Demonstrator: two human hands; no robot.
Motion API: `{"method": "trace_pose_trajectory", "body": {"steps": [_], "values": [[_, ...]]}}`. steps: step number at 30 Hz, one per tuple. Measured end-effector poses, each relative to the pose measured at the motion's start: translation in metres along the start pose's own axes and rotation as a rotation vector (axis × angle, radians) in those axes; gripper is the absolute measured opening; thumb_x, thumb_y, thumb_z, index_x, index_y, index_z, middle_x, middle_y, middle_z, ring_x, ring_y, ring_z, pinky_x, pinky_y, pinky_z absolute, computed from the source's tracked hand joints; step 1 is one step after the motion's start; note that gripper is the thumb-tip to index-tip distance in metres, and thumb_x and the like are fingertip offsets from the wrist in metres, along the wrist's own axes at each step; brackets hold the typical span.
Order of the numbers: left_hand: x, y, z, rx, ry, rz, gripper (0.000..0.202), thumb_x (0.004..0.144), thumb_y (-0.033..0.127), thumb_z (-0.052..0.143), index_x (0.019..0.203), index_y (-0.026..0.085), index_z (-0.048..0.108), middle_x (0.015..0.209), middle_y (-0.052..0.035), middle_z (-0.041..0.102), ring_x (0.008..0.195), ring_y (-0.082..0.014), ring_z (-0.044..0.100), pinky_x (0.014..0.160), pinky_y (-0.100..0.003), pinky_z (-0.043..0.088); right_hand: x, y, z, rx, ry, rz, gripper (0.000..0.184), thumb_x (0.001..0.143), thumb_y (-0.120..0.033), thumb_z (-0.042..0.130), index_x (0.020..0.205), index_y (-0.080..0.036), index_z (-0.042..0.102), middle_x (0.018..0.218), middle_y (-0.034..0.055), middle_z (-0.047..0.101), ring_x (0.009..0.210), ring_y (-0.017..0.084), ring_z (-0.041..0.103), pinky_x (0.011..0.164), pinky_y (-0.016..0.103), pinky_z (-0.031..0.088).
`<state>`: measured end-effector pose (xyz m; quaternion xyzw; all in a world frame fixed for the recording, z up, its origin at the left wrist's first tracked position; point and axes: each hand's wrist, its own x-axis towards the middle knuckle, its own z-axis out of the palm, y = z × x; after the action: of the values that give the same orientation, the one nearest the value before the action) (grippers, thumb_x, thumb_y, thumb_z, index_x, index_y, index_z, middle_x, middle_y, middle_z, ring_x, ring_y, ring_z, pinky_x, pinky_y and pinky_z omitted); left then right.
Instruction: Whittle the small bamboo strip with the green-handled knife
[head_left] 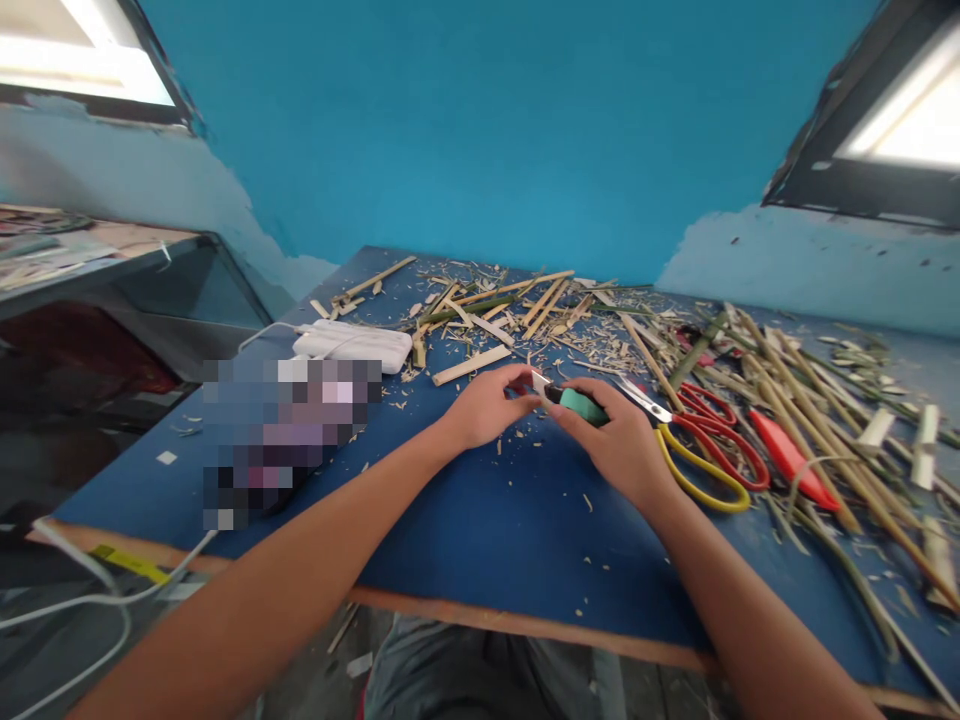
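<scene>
In the middle of the blue table, my right hand (611,430) wraps round the green and black handle of a cutter knife (583,405). Its pale tip points left toward my left hand (491,405). The fingers of that left hand are pinched together around the knife's tip. Whatever they hold is too small and covered to make out. Just right of my right hand lie yellow-handled scissors (701,480) and red-handled scissors (724,435). A flat bamboo piece (471,366) rests beyond my left hand.
Bamboo sticks (817,400) and shavings litter the table's back and right side, with a red tool (793,458) among them. At left sit a white power strip (356,345) and a pixelated object (300,435). A white cable (124,600) hangs over the front left edge.
</scene>
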<state>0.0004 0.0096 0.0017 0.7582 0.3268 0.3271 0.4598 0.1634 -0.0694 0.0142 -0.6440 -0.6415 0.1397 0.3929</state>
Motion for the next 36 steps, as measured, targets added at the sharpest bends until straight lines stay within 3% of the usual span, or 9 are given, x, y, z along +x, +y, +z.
{"method": "trace_pose_trajectory", "body": {"steps": [4,8,12,18,23,26,30,36], "values": [[0.000,0.004,0.000,-0.302,-0.106,-0.052,0.022,0.074,0.020,0.055,0.095,0.014,0.058,0.092,-0.0058,0.063,0.087,-0.0158,0.057,0.075,-0.027,0.043,0.001,0.000,-0.001,0.010,0.007,0.003,0.037,0.073,-0.050,0.056,0.099,-0.024,0.060,0.101,0.0043,0.064,0.091,0.024,0.057,0.081,0.038,0.042],[-0.001,0.005,-0.002,-0.357,-0.106,-0.098,0.021,0.075,0.024,0.056,0.093,0.014,0.058,0.089,-0.0062,0.063,0.083,-0.0155,0.058,0.071,-0.027,0.044,0.002,0.001,-0.002,0.027,0.015,0.003,0.037,0.072,-0.050,0.057,0.098,-0.024,0.060,0.100,0.0041,0.064,0.091,0.023,0.057,0.081,0.038,0.042],[-0.004,0.007,-0.004,-0.019,-0.070,-0.008,0.026,0.073,0.031,0.059,0.095,0.016,0.060,0.090,-0.0059,0.064,0.084,-0.0175,0.057,0.075,-0.030,0.042,0.004,0.005,-0.006,0.060,0.096,0.008,0.038,0.072,-0.050,0.057,0.098,-0.022,0.060,0.096,0.0043,0.064,0.090,0.022,0.057,0.079,0.034,0.043],[-0.015,0.009,0.010,0.478,-0.280,0.250,0.029,0.070,0.037,0.063,0.095,0.023,0.065,0.105,-0.0050,0.060,0.105,-0.0264,0.045,0.091,-0.037,0.029,0.005,0.006,-0.008,0.056,0.121,0.004,0.037,0.073,-0.050,0.056,0.097,-0.022,0.060,0.096,0.0045,0.064,0.089,0.022,0.057,0.079,0.033,0.042],[-0.018,0.009,0.014,0.555,-0.272,0.254,0.016,0.076,0.034,0.056,0.081,0.021,0.065,0.098,-0.0045,0.060,0.102,-0.0252,0.044,0.086,-0.036,0.028,0.005,0.005,-0.008,0.048,0.128,0.024,0.037,0.073,-0.050,0.056,0.096,-0.022,0.061,0.093,0.0041,0.064,0.087,0.022,0.057,0.077,0.033,0.043],[-0.017,0.012,0.012,0.544,-0.301,0.231,0.015,0.077,0.032,0.055,0.081,0.019,0.062,0.084,-0.0048,0.061,0.089,-0.0222,0.050,0.080,-0.034,0.031,0.005,0.005,-0.008,0.026,0.146,0.029,0.041,0.070,-0.051,0.059,0.099,-0.022,0.060,0.097,0.0049,0.064,0.088,0.023,0.057,0.078,0.035,0.042],[-0.016,0.014,0.012,0.380,-0.286,0.195,0.013,0.080,0.027,0.052,0.083,0.018,0.060,0.076,-0.0030,0.061,0.075,-0.0164,0.053,0.072,-0.028,0.035,0.003,0.005,-0.011,-0.038,0.185,0.040,0.048,0.063,-0.050,0.065,0.101,-0.022,0.058,0.094,0.0047,0.063,0.081,0.022,0.057,0.072,0.033,0.043],[-0.009,0.010,0.012,-0.217,-0.083,-0.129,0.025,0.074,0.037,0.059,0.088,0.017,0.058,0.074,-0.0010,0.059,0.065,-0.0115,0.053,0.060,-0.022,0.039,0.000,0.000,-0.010,-0.029,0.008,-0.026,0.028,0.069,-0.043,0.061,0.086,-0.021,0.058,0.075,0.0012,0.062,0.067,0.017,0.054,0.061,0.029,0.042]]}}
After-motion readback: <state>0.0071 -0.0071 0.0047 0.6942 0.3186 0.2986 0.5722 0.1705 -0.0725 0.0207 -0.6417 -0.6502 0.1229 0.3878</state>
